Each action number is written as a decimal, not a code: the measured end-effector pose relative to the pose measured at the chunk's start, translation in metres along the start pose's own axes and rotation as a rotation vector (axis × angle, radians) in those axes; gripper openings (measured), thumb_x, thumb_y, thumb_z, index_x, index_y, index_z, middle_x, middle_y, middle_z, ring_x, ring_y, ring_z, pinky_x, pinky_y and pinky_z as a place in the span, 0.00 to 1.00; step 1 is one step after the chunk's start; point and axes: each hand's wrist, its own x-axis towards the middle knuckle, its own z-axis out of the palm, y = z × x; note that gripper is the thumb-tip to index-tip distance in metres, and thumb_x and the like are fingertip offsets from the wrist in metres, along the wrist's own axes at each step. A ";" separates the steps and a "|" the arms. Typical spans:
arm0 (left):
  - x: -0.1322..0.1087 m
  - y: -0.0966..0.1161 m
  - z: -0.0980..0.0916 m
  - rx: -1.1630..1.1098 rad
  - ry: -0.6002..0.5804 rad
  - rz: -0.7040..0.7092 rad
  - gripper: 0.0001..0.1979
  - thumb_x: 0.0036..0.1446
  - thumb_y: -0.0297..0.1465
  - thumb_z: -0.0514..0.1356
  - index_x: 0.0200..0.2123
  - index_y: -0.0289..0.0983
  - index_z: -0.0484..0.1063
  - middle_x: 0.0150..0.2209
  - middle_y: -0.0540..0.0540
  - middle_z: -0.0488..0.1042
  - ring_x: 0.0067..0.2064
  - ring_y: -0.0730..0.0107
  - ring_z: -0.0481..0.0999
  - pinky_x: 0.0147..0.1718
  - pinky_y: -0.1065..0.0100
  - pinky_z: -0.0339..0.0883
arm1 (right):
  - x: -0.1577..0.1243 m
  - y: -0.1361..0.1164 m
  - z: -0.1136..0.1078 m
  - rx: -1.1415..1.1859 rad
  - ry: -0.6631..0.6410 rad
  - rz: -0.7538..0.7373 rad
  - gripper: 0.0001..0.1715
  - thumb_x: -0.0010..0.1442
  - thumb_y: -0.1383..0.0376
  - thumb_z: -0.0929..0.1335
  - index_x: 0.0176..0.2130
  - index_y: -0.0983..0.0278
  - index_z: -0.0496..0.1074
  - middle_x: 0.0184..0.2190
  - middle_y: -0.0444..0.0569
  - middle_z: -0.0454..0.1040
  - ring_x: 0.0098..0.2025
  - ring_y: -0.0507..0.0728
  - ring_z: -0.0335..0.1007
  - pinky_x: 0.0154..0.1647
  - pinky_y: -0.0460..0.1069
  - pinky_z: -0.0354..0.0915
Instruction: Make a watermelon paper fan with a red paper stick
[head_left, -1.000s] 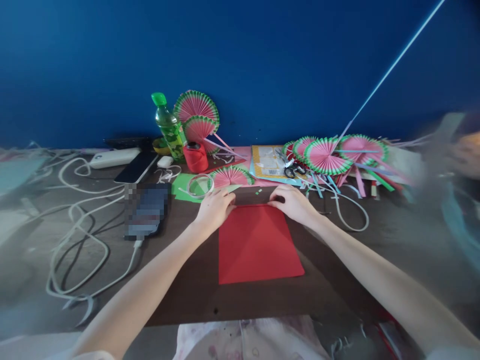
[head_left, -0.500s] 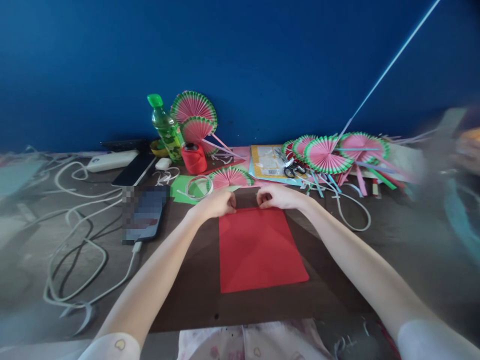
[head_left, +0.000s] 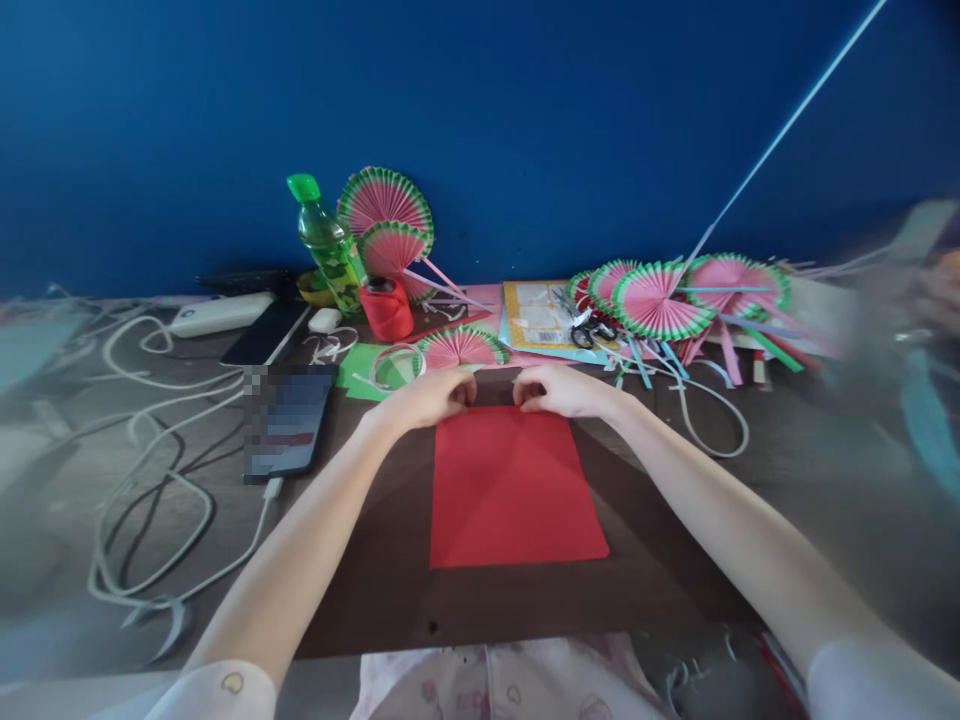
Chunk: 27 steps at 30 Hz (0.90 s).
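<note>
Lying flat on a dark brown board [head_left: 375, 600] just in front of the person, a red paper [head_left: 514, 490] sheet shows faint diagonal creases. Both bare forearms reach forward along its sides. At the sheet's far edge, the left hand [head_left: 426, 398] and the right hand [head_left: 564, 390] sit close together, fingers curled narrow and pinching that edge. To the left, a phone [head_left: 289, 420] lies plugged into a looping white cable [head_left: 150, 520]. Just beyond the hands are a clear tape ring [head_left: 396, 366] on green paper [head_left: 358, 375] and a folded pink fan [head_left: 461, 350]. Farther back stand a red spool [head_left: 386, 310], a green bottle [head_left: 324, 245] and upright fans [head_left: 384, 205]; scissors [head_left: 589, 335] and a heap of fans [head_left: 660, 300] lie to the right, against a blue wall [head_left: 525, 120].
</note>
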 end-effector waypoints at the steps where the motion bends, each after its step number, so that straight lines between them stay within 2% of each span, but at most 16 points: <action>1: 0.000 0.000 0.001 0.015 0.014 0.004 0.10 0.46 0.22 0.53 0.33 0.36 0.69 0.29 0.50 0.70 0.29 0.73 0.67 0.29 0.72 0.58 | -0.001 -0.001 0.001 -0.017 0.020 -0.010 0.04 0.49 0.70 0.65 0.29 0.66 0.70 0.26 0.45 0.69 0.28 0.51 0.63 0.29 0.46 0.57; 8: 0.001 0.001 0.010 0.139 0.149 0.098 0.10 0.46 0.22 0.53 0.32 0.36 0.70 0.32 0.48 0.72 0.31 0.71 0.70 0.30 0.72 0.58 | -0.003 -0.005 0.006 -0.096 0.089 -0.044 0.10 0.50 0.75 0.63 0.32 0.66 0.71 0.29 0.47 0.71 0.30 0.51 0.64 0.31 0.46 0.58; 17: -0.004 0.003 0.007 0.185 0.160 0.177 0.12 0.47 0.18 0.51 0.32 0.36 0.70 0.34 0.47 0.73 0.35 0.70 0.71 0.33 0.71 0.60 | -0.009 -0.005 0.011 -0.172 0.159 -0.149 0.16 0.51 0.80 0.60 0.34 0.66 0.71 0.32 0.49 0.72 0.35 0.53 0.66 0.37 0.48 0.61; 22: -0.006 0.003 0.008 0.258 0.193 0.221 0.12 0.48 0.18 0.52 0.32 0.36 0.70 0.34 0.48 0.73 0.36 0.69 0.72 0.34 0.70 0.62 | -0.015 0.003 0.023 -0.330 0.257 -0.301 0.21 0.54 0.80 0.57 0.39 0.66 0.72 0.35 0.51 0.71 0.41 0.56 0.65 0.43 0.51 0.62; 27: -0.009 0.000 0.015 0.360 0.287 0.347 0.12 0.51 0.19 0.52 0.36 0.35 0.71 0.35 0.46 0.73 0.40 0.68 0.72 0.39 0.68 0.64 | -0.021 0.010 0.035 -0.535 0.354 -0.369 0.23 0.58 0.78 0.56 0.47 0.68 0.70 0.33 0.53 0.70 0.38 0.57 0.61 0.39 0.52 0.64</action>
